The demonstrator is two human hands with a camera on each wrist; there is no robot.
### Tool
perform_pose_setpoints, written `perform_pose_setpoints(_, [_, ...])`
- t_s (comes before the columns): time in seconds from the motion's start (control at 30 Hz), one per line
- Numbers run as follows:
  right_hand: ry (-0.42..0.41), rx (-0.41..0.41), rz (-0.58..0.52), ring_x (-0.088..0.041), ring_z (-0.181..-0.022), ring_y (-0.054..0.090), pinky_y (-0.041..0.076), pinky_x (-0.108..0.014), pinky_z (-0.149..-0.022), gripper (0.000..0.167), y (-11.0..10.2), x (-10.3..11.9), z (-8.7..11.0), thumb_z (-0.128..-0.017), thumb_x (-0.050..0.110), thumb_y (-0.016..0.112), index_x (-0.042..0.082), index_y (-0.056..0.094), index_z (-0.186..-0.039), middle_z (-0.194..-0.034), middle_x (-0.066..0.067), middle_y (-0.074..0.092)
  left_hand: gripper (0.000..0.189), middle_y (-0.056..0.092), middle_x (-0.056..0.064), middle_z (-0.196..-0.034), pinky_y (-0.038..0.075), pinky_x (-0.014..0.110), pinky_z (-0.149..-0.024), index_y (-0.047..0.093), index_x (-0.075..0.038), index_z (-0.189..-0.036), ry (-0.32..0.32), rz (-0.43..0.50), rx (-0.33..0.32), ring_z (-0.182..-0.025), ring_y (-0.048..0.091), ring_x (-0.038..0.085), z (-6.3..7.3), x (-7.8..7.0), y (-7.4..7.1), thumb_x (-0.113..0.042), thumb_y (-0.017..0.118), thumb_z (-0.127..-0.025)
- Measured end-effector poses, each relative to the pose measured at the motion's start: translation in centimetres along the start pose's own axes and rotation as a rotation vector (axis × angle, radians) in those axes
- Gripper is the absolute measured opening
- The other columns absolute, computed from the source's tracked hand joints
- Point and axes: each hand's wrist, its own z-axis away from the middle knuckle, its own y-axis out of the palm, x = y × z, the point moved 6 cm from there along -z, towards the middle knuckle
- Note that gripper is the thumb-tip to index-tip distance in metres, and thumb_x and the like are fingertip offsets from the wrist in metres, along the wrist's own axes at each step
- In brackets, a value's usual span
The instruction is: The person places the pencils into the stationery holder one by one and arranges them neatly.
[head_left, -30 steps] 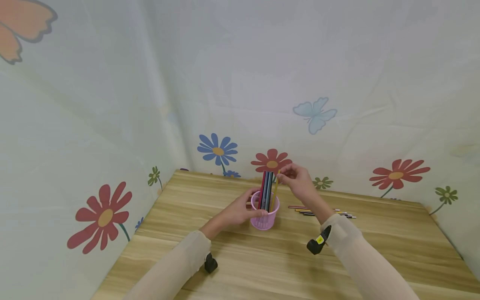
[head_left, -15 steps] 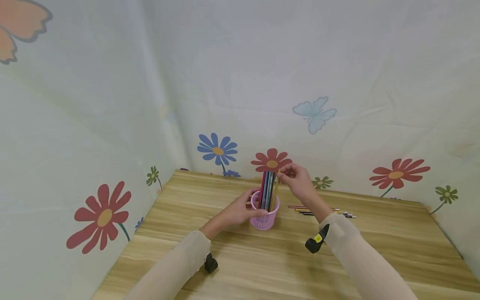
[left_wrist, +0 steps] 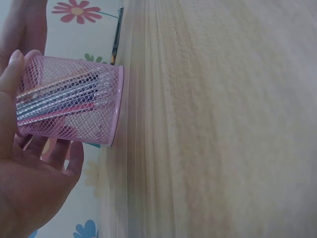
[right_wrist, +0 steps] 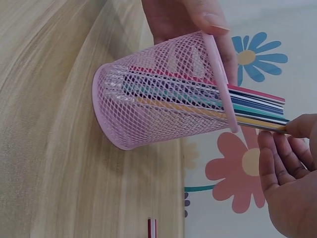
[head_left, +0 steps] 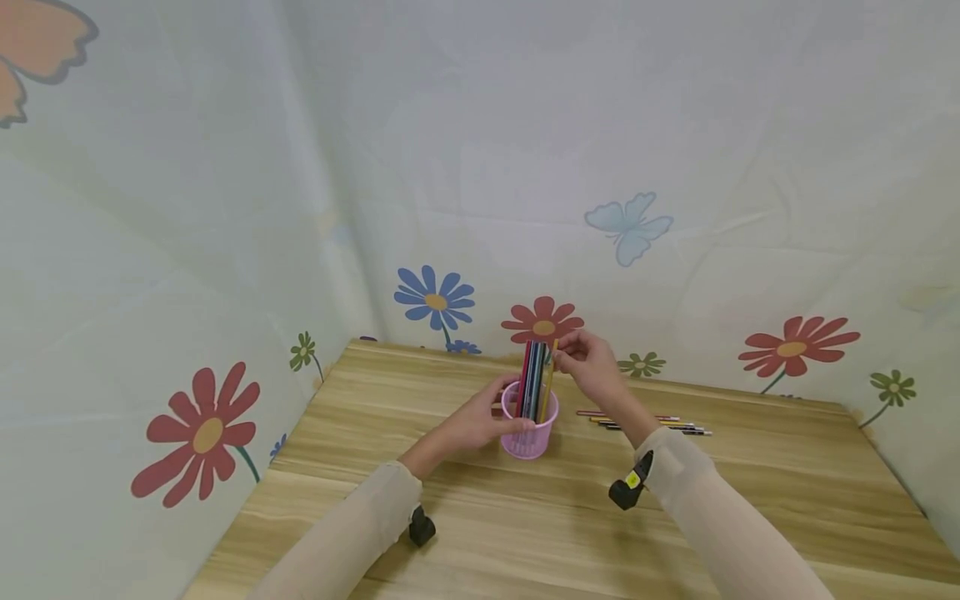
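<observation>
A pink mesh pencil cup (head_left: pixel 528 446) stands on the table, and my left hand (head_left: pixel 474 422) grips it from the left, thumb along the near side and fingers behind. Several red, dark and teal pencils (head_left: pixel 532 379) lean together inside, rising above the rim. At the cup's right side my right hand (head_left: pixel 594 368) pinches the upper end of a yellow pencil (right_wrist: pixel 257 123) between thumb and finger. That pencil's lower part is inside the cup, beside the others, as the right wrist view shows. Through the mesh (left_wrist: pixel 54 64), the left wrist view shows the pencils' lower ends near the base.
Several loose pencils (head_left: pixel 637 422), red, yellow and black, lie on the wooden table (head_left: pixel 525 525) right of the cup, partly behind my right wrist. A pale cloth wall (head_left: pixel 480 183) printed with flowers and a butterfly rises at the table's back edge and left side.
My right hand has shifted slightly to the left with the yellow pencil, bringing its top nearer the other pencils. The left hand and the cup have stayed in place.
</observation>
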Motion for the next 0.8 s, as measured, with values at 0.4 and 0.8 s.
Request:
perform_pose_setpoints(0.4, [-0.019, 0.056, 0.113, -0.032, -0.097, 0.070, 0.059, -0.030, -0.082, 0.019, 0.4, -1.1, 0.7, -0.104, 0.007, 0.067, -0.007, 0.064, -0.117, -0.107, -0.020, 0.069, 0.088, 0.054, 0.003, -0.148, 0.049, 0.044, -0.112, 0.036, -0.023, -0.161, -0.006, 0.004, 0.005, -0.133, 0.056, 0.026, 0.0, 0.1, -0.1, -0.043, 0.085, -0.091])
perform_pose_setpoints(0.8, [-0.083, 0.161, 0.358, -0.022, -0.089, 0.067, 0.057, -0.033, -0.078, 0.008, -2.9, -3.3, 2.5, -0.101, 0.010, 0.073, 0.002, 0.073, -0.102, -0.095, -0.008, 0.072, 0.087, 0.055, 0.005, -0.148, 0.049, 0.046, -0.113, 0.037, -0.022, -0.161, -0.013, -0.007, -0.008, -0.132, 0.057, 0.027, 0.1, 0.0, 0.0, -0.042, 0.085, -0.091])
